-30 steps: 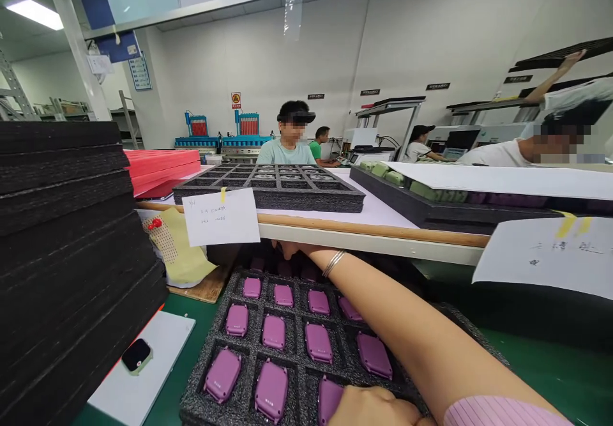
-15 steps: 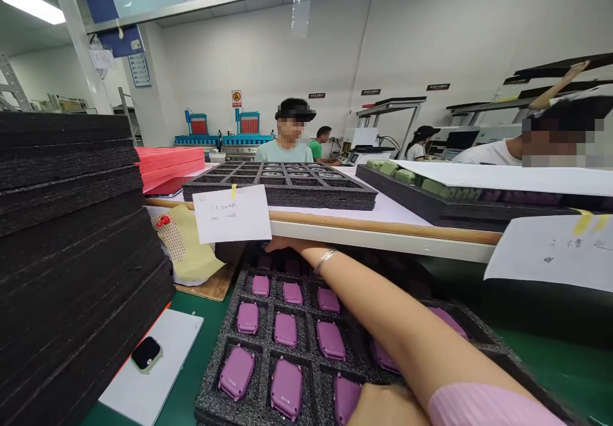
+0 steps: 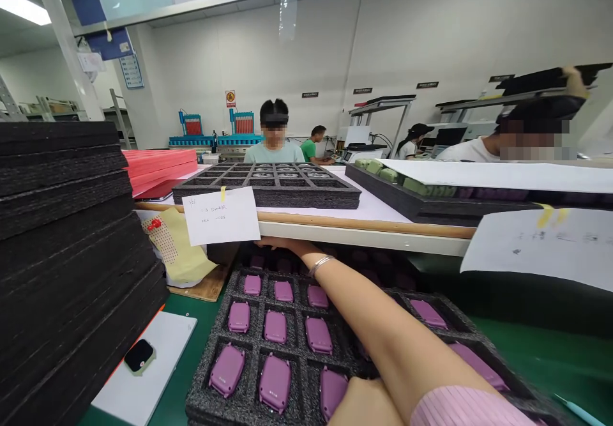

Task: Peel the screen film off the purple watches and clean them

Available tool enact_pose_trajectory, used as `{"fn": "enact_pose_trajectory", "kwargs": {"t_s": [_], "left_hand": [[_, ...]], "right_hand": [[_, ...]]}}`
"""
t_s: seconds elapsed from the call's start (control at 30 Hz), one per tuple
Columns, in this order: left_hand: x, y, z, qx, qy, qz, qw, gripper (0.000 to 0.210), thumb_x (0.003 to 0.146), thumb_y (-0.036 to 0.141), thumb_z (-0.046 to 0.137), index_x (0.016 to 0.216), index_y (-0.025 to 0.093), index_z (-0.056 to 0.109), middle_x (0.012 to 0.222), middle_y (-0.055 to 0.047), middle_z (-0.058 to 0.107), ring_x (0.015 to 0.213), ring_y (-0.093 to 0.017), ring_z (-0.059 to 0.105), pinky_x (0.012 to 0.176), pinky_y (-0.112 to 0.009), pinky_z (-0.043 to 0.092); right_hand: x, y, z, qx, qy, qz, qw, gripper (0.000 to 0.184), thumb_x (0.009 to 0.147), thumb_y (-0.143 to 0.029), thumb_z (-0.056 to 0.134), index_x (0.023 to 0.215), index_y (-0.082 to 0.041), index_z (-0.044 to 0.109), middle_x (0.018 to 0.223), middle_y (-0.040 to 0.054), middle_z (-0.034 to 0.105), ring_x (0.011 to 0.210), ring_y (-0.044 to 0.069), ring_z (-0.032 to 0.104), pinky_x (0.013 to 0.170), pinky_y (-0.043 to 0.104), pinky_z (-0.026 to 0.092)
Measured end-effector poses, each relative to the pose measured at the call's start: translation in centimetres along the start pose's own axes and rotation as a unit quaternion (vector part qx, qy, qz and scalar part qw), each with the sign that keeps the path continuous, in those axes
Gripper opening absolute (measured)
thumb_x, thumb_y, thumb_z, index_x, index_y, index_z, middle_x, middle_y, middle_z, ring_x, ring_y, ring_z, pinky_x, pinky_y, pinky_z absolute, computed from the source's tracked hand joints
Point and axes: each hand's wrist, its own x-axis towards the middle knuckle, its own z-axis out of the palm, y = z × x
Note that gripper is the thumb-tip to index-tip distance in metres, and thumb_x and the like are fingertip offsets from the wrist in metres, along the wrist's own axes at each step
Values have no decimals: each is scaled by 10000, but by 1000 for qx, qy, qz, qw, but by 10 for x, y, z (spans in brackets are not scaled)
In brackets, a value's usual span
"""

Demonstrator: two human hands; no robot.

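Observation:
A black foam tray (image 3: 194,384) with square pockets lies before me, holding several purple watch cases (image 3: 275,382) back side up. My right arm crosses the tray from the lower right. My right hand (image 3: 283,243) is beyond the far rows, under the shelf edge, with a finger stretched out leftward; its other fingers are partly hidden in shadow. At the bottom edge my left hand (image 3: 361,403) shows only its rounded back, next to a purple watch case (image 3: 332,391) in the near row. Its fingers are out of sight, so I cannot tell what they hold.
Stacked black foam sheets (image 3: 62,253) rise at left. A green watch (image 3: 140,356) lies on a white board (image 3: 165,343). Above the tray, a shelf (image 3: 335,228) carries another foam tray (image 3: 306,197) and hanging paper notes (image 3: 223,218). A pen (image 3: 579,408) lies lower right. Co-workers sit beyond.
The view has turned slightly right, bringing a pen into sight. Both hands keep nearly the same places at the tray. Across the shelf, a co-worker's raised arm and head have shifted.

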Motion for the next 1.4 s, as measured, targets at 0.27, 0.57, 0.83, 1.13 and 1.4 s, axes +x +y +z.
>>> {"fn": "enact_pose_trajectory", "kwargs": {"t_s": [0.27,0.57,0.83,1.13,1.4], "left_hand": [[-2,30,-15,173,-89,69,979,354,915,374,575,1096,127,753,972,-179,781,963,-378,715,915,-516,530],[-5,36,-24,-38,-2,-6,999,263,879,319,540,1014,156,695,965,-105,743,914,-276,675,821,-382,540],[-10,39,-31,-315,-35,-93,944,832,921,785,204,1268,129,579,951,-115,738,781,-237,715,772,-406,584],[-15,46,-27,-291,13,-140,946,846,811,850,412,1210,142,648,944,-77,758,705,-202,687,749,-342,589],[-15,48,-27,-287,17,-141,947,794,859,810,395,1189,131,642,855,-76,753,645,-191,681,706,-330,581]], "right_hand": [[-136,2,-13,66,78,-4,995,285,893,-359,736,1048,-139,643,824,0,687,631,122,650,590,262,560],[-295,6,-6,21,303,-275,912,497,652,-224,833,1090,-244,598,996,23,725,904,213,719,822,309,574],[-310,33,7,-12,329,-331,884,596,677,-278,871,1188,-286,565,1027,47,741,905,239,725,852,386,592],[-320,37,16,141,209,-264,931,1057,723,-181,879,1551,-391,257,1289,8,699,1194,192,674,994,278,583],[-321,35,14,132,216,-250,935,1081,737,-127,846,1571,-389,210,1278,8,705,1219,230,665,1008,313,584]]}}
